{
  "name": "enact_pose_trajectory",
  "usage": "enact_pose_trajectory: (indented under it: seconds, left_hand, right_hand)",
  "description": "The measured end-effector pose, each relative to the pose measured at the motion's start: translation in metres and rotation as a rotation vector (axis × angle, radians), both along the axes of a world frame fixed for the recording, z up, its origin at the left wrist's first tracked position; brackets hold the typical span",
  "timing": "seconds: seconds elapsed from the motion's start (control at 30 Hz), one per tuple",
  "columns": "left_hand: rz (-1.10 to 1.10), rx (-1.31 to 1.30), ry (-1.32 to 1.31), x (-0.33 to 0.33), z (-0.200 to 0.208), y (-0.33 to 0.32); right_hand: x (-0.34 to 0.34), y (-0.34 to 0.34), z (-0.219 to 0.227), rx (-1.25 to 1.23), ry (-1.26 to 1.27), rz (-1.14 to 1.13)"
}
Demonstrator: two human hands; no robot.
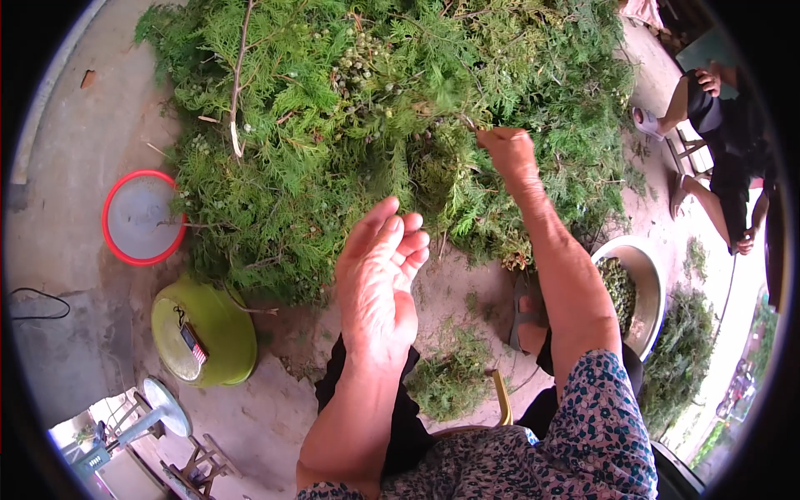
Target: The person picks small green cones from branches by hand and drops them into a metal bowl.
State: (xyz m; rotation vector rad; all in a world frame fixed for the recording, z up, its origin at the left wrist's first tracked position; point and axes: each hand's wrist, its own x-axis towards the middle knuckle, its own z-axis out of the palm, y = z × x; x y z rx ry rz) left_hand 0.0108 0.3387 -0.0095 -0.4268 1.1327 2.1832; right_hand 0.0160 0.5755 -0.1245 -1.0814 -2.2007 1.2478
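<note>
A big heap of cut evergreen branches [300,192], with flat scaly sprays and small round green cones [357,52], lies before me. My right hand [510,154] is over the heap's right half, its fingers closed around the end of a brown twig [468,122]. The twig's leafy part points left and blends into the heap, somewhat blurred. My left hand [382,279] is raised at the near edge of the heap, palm turned inward and fingers loosely bent. Nothing shows in it.
Left of the heap are a red-rimmed basin [107,218] and an upturned green tub [237,333] with a phone [193,340] on it. A metal basin [648,325] holding green cones stands right of my knee. Another person [721,125] sits at the right. A fan [167,406] stands lower left.
</note>
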Motion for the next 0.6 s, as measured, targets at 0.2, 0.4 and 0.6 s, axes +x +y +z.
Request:
enact_pose_trajectory:
  seconds: [0.2,0.4,0.6]
  left_hand:
    - [-0.122,-0.029,0.017,0.016,-0.005,0.021]
    - [-0.247,0.037,0.019,0.032,-0.014,0.046]
    - [-0.347,0.066,0.035,0.045,-0.03,0.064]
  right_hand:
    - [0.066,0.013,0.068,-0.489,0.271,-0.051]
    - [0.104,-0.008,0.107,-0.558,0.384,-0.182]
    - [0.135,-0.04,0.126,-0.72,0.534,-0.217]
